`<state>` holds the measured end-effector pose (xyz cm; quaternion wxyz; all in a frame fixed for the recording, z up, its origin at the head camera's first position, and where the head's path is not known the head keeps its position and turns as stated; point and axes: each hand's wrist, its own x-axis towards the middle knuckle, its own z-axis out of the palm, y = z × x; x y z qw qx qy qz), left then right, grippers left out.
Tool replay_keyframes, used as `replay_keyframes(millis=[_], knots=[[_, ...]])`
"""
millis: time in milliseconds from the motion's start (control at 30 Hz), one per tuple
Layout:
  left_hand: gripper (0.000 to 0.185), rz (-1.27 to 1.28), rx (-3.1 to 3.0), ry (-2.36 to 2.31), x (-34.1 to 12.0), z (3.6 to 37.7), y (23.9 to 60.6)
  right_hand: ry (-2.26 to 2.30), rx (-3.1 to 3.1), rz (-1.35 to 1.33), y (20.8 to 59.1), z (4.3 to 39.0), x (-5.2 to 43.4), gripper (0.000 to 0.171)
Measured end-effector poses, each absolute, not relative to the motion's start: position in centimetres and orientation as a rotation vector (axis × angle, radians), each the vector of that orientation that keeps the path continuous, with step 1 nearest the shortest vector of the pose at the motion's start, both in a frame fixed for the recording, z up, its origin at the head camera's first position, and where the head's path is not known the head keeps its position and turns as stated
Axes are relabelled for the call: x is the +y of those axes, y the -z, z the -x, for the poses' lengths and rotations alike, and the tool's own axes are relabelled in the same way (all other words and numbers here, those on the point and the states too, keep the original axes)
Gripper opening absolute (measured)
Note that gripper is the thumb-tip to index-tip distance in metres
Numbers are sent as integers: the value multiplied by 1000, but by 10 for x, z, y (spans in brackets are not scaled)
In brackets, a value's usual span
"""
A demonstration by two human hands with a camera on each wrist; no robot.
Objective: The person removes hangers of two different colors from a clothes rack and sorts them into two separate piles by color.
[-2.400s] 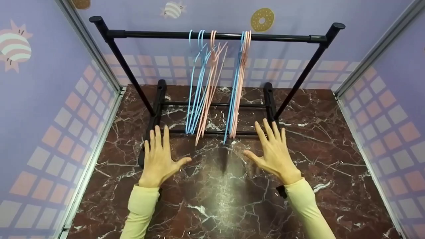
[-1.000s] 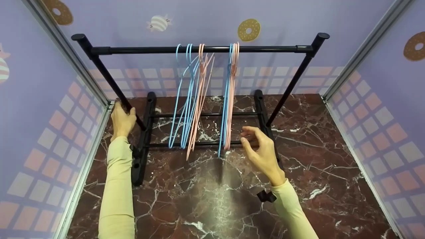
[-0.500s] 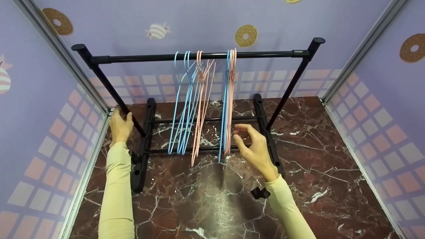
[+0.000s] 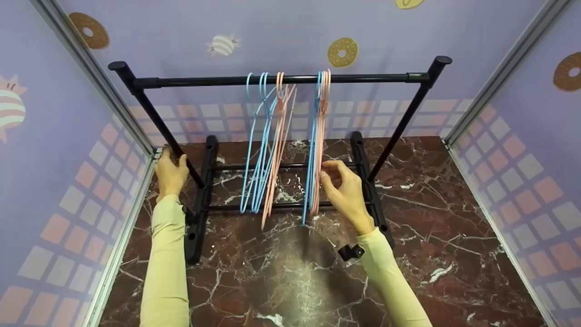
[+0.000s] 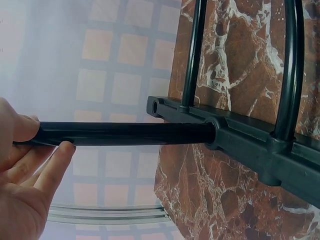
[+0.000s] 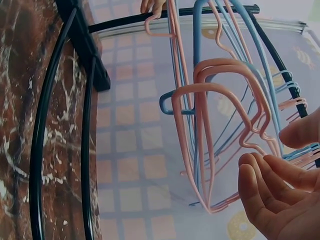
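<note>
The dark red marble-patterned floor (image 4: 431,218) carries a black tubular metal garment rack (image 4: 281,80), standing between lilac walls printed with doughnuts and striped sweets.

On the rack's top rail hang two clusters of thin coated-wire hangers. The left cluster of blue and pink hangers (image 4: 268,150) hangs unevenly, some of them askew. The right cluster of blue and pink hangers (image 4: 317,145) hangs close-packed and near vertical, at about the middle of the rail.

The left hand (image 4: 170,172) grips the rack's slanted left upright low down. In the left wrist view, the thumb and fingers are curled round the tube.

The right hand (image 4: 345,190) is at the lower part of the right cluster. Its fingers are partly curled, with the fingertips (image 6: 252,165) just beside the outermost pink hanger (image 6: 220,130). No frame shows a closed pinch; contact cannot be confirmed.

Handling judgement: the hangers appear light, springy and smooth-coated. They are likely to snag on their neighbours and slide along the rail. The shoulder bend or the lower bar offers the surest hold.

No brand, label or legible writing is visible.
</note>
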<state>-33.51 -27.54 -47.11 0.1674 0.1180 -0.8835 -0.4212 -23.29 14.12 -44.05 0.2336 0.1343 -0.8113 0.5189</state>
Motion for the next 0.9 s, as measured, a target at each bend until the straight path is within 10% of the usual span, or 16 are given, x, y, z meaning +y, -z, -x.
replay_keyframes(millis=[900], knots=[[33,-327,-2466,1205,-275,336,477,-1517,-2166,-291,401,221,123,18]])
